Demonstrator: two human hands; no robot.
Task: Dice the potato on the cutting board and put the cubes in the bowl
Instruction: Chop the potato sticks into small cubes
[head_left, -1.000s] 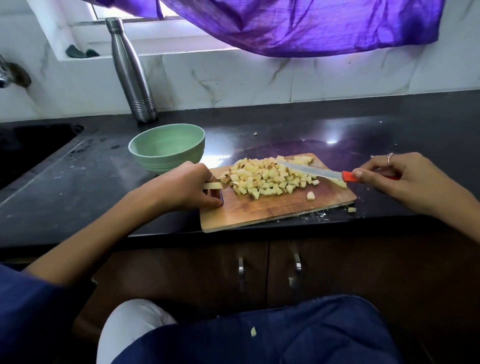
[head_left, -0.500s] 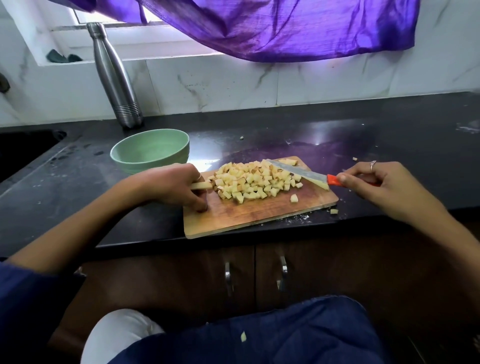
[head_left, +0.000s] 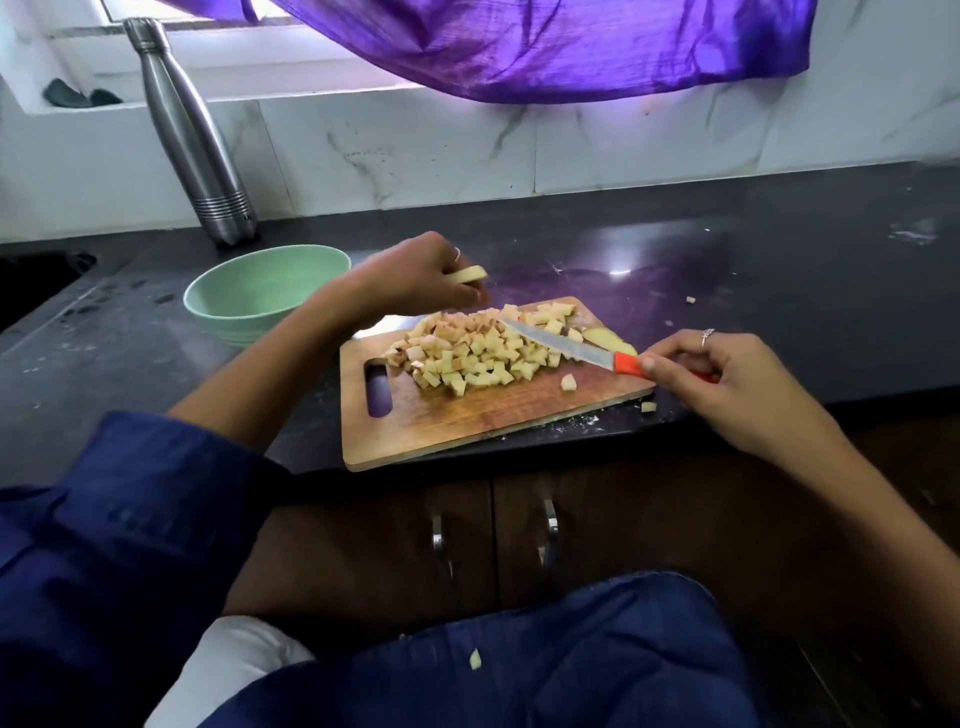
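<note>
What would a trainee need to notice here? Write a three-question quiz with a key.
1. True or false: the bowl already holds potato cubes.
2. What does the right hand hold? A) spoon B) knife C) bottle
3. Fill in: the left hand holds a potato ____ above the far edge of the cutting board.

Key: 1 false, no cubes show inside; the cubes are piled on the board. 2 B, the knife, its blade lying over the pile. 3 slice.
</note>
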